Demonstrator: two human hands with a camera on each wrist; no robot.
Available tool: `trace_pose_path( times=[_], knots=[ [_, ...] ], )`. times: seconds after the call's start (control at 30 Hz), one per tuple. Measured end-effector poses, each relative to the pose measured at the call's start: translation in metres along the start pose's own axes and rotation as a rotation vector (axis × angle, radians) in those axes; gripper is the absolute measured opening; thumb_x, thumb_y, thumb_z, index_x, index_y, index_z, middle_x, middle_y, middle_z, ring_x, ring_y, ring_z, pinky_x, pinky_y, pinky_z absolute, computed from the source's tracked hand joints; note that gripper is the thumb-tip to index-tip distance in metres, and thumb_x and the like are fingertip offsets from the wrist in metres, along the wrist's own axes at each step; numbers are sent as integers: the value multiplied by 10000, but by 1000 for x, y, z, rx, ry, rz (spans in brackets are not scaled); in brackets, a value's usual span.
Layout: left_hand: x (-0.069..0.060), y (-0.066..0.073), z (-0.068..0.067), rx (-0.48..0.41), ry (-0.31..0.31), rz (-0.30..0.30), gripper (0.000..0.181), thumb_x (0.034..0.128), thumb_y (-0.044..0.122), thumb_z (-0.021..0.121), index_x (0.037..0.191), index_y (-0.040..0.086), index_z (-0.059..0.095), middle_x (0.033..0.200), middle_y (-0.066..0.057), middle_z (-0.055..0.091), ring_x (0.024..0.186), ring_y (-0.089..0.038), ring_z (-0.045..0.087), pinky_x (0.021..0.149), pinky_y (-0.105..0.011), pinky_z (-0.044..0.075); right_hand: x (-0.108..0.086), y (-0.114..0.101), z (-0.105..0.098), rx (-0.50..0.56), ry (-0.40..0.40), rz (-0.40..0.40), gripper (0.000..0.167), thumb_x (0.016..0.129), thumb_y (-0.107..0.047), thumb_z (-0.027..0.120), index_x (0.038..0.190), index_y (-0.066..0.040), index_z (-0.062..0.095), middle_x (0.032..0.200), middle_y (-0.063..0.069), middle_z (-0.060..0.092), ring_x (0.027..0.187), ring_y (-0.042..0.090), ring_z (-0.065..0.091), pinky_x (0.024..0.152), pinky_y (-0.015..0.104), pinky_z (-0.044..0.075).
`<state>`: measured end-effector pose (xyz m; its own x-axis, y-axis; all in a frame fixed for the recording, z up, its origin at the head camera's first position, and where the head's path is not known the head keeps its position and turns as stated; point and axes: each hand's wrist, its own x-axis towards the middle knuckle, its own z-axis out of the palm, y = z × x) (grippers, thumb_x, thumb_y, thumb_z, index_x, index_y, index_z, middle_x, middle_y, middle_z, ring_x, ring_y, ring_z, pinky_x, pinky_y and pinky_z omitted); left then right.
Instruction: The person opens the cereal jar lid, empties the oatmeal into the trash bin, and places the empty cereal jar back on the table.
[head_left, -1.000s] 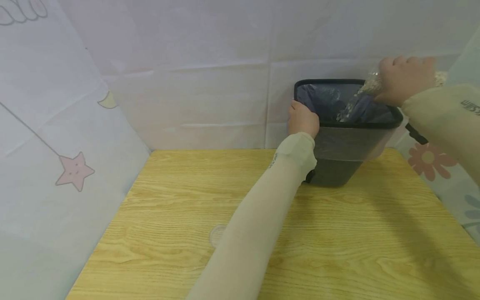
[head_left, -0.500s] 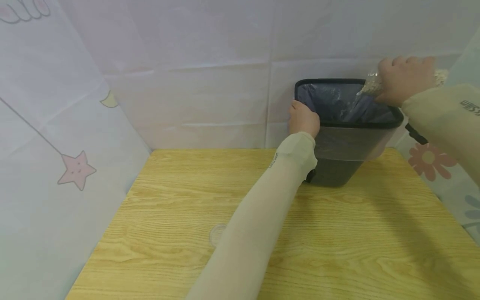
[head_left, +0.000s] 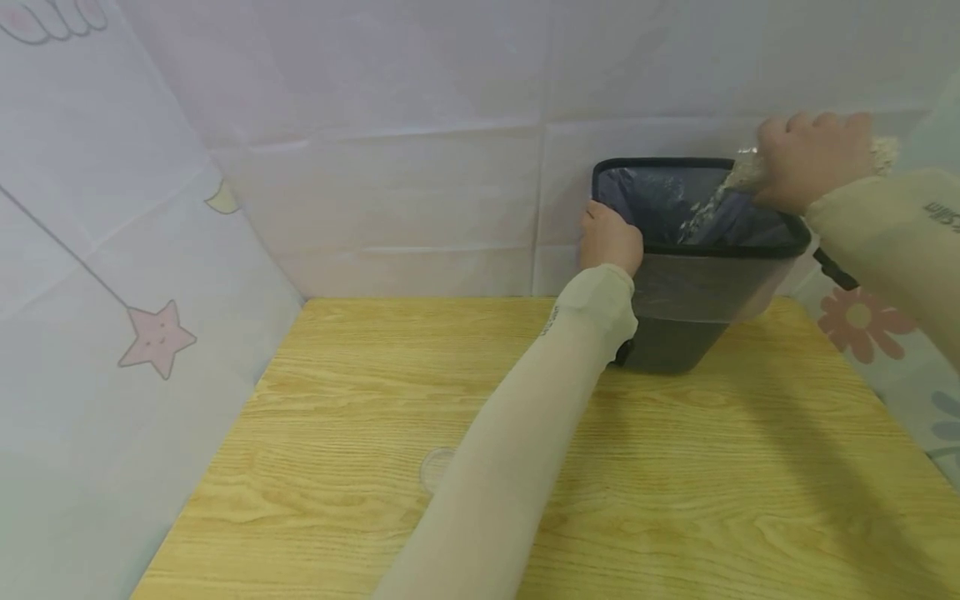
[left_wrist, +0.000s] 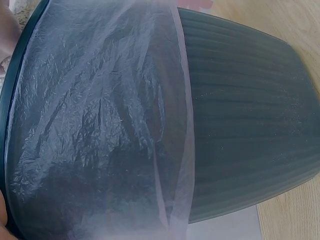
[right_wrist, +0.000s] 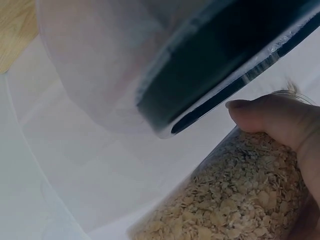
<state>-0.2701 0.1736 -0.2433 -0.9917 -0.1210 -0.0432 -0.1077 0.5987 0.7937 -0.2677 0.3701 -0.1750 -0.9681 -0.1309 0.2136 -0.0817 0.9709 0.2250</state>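
Observation:
A dark bin (head_left: pixel 678 333) with a thin plastic liner (left_wrist: pixel 100 110) folded over its rim stands at the table's back right. My left hand (head_left: pixel 611 240) grips the rim at its left corner, fingers over the edge. Above the rim's right side, my right hand (head_left: pixel 816 162) holds a clear container of pale flakes (right_wrist: pixel 240 195), tilted with its mouth toward the bin. A stream of flakes (head_left: pixel 701 218) falls from it into the bin. The bottom inside the bin is hidden.
The wooden table (head_left: pixel 337 417) runs up to a pale wall covering (head_left: pixel 412 200) behind the bin. A small clear round disc (head_left: pixel 435 468) lies on the table, partly hidden by my left forearm. A printed side covering (head_left: pixel 858 325) borders the right edge.
The falling flakes thinned half a second ago and are thicker again now. Both hands have kept their places at the bin; the head view has shifted very slightly.

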Motion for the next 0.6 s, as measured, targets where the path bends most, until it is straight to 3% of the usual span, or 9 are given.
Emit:
trace_pose_path(
  times=[0.6],
  knots=[
    [0, -1, -3, 12, -17, -6, 638, 997, 257, 538, 1545, 151, 230, 1459, 22, 390, 1050, -185, 596, 861, -282, 495, 4, 4, 7, -11, -4, 3, 743, 763, -265, 785, 1175, 170, 345, 1153, 454, 408, 997, 629, 411, 898, 744, 262]
  ],
)
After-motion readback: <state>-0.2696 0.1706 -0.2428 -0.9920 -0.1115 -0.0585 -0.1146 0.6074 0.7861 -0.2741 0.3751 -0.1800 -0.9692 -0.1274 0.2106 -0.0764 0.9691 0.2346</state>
